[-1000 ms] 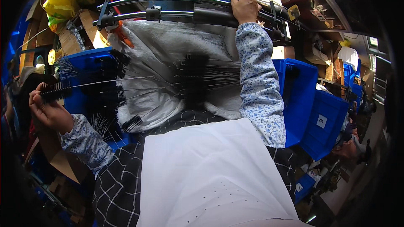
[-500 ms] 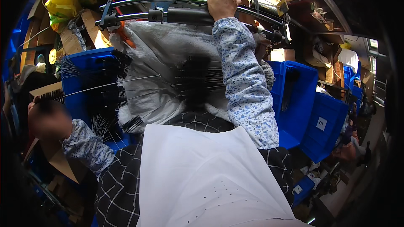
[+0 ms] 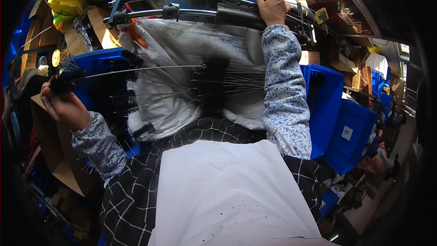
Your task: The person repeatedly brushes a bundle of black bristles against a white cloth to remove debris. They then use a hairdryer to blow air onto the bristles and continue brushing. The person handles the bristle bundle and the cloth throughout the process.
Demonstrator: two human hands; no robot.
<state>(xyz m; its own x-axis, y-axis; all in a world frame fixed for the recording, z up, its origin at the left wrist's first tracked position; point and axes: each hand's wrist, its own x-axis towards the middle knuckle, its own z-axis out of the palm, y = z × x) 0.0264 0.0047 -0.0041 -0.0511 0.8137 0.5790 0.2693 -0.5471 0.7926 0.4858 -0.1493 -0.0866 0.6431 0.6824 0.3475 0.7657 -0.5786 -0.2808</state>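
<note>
At left | black brush [image 3: 69,82], bowed wire stem [image 3: 145,68] | left hand [image 3: 72,110] grasping it | right hand [image 3: 272,9]: grip unclear

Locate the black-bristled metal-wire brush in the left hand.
In the head view's left half: the brush's bristled head is in the left hand, its silvery wire reaching rightward across the white sheeting toward clustered black brushes.

A fisheye camera on the person's head is looking steeply down over the white cloth [image 3: 232,191]. From close above, it is taking in the left hand [image 3: 67,108] at the view's left and the right hand [image 3: 273,7] near its top, bending straight edges toward its rim.
</note>
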